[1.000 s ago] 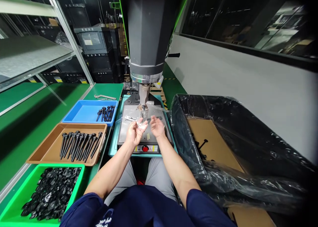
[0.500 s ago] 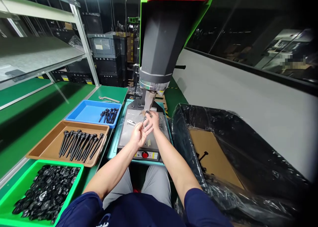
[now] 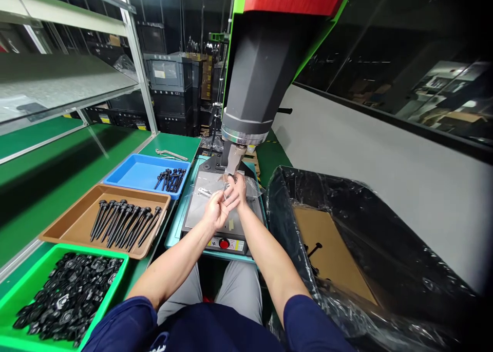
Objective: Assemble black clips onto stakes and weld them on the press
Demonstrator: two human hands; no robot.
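Over the flat grey metal plate (image 3: pixel 197 212), a small dark rounded part (image 3: pixel 231 178) is being partly covered by the right hand (image 3: pixel 240 191); the left hand (image 3: pixel 219 208) is being held palm-up there, too. Neither hand's grip can be told.

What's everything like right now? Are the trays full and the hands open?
Left hand: palm up, fingers partly spread
Right hand: fingers bent, grip unclear
Blue tray: partly filled, black rods at its right end
Brown tray: partly filled, knob-headed black rods side by side
Green tray: heaped with small black parts
Wrench: lying on the green table
Plastic-lined box: open, cardboard inside
Red button: can't tell if pressed
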